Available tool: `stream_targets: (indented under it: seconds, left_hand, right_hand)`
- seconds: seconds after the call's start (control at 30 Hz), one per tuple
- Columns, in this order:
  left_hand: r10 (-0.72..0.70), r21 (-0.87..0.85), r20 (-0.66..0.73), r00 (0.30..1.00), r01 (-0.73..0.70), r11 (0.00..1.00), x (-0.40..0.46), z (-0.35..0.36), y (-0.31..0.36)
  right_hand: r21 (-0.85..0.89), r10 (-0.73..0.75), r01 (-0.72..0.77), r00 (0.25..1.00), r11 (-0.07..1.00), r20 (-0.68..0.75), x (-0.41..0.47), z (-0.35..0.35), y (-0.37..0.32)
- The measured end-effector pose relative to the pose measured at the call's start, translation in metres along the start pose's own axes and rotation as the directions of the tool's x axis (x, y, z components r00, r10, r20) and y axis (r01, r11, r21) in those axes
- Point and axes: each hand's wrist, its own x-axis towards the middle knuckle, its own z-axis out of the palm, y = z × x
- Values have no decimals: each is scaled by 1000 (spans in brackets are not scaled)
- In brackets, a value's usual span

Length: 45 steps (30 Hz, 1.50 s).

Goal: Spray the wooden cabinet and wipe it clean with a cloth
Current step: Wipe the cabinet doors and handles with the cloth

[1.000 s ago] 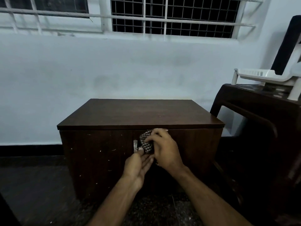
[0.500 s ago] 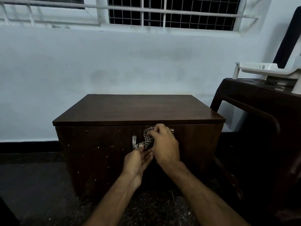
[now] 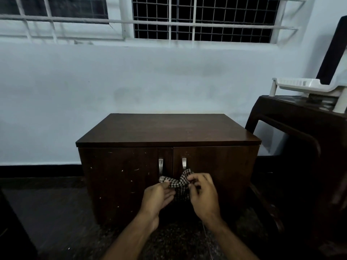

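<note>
Lowered from the cabinet (image 3: 169,132) handles (image 3: 161,166), both hands hold the cloth (image 3: 178,182).

A pale blue-white wall (image 3: 150,81) rises behind and above the grip, faintly smudged in its middle. Higher still, a window (image 3: 204,17) with white bars and a fine dark grid runs along the top of the view. A black skirting band (image 3: 37,170) lies low on the wall, out to the left of the grip. The dark speckled floor (image 3: 56,212) spreads below and to the left. Well to the right of the grip stands a dark brown table (image 3: 300,117), and on its top sits a white plastic rack (image 3: 308,88), above and far right of the grip.
</note>
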Motion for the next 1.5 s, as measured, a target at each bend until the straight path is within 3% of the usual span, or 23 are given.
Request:
stream_targets:
  seconds: [0.1,0.17,0.3,0.4,0.53,0.63,0.83,1.0,1.07,1.23,1.37,1.5]
  left_hand:
    - [65,78,-7,998,-64,995,-3,4,6]
    - [124,138,-11,992,-122,983,-4,7,13]
    - [230,210,4,973,-225,951,-9,9,29]
    - [214,310,119,970,-241,920,-14,8,37]
    - [159,336,276,948,-250,908,-18,10,40]
    - [152,313,297,943,-247,917,-16,5,38]
    - [202,357,410,889,-360,862,-14,-8,32]
    - [310,400,527,791,-553,731,-12,-11,38]
    - [343,427,504,793,-574,699,-9,-12,38]
    - [400,553,350,847,-531,642,6,-21,24]
    - [542,491,122,832,-525,695,4,-4,28]
    - [674,584,87,733,-586,562,15,8,33]
  right_hand:
    - [-121,78,-76,997,990,10,-11,-10,-7]
    - [-211,48,-49,999,976,-8,-11,-25,-15]
    - [-46,-41,38,997,998,-60,-1,-50,-25]
    - [14,-5,3,989,1000,146,13,-60,-28]
    - [99,89,-155,871,983,483,20,-71,-46]
    - [227,107,-232,883,946,458,23,-75,-58]
    - [216,189,-285,906,934,378,21,-77,-56]
    - [239,159,-364,786,900,598,24,-84,-56]
    - [225,146,-322,813,919,564,25,-84,-54]
    - [264,220,-297,932,918,287,31,-77,-44]
    - [-153,60,-48,995,987,74,38,-63,-40]
    - [-472,-259,272,961,838,92,53,-43,-45]
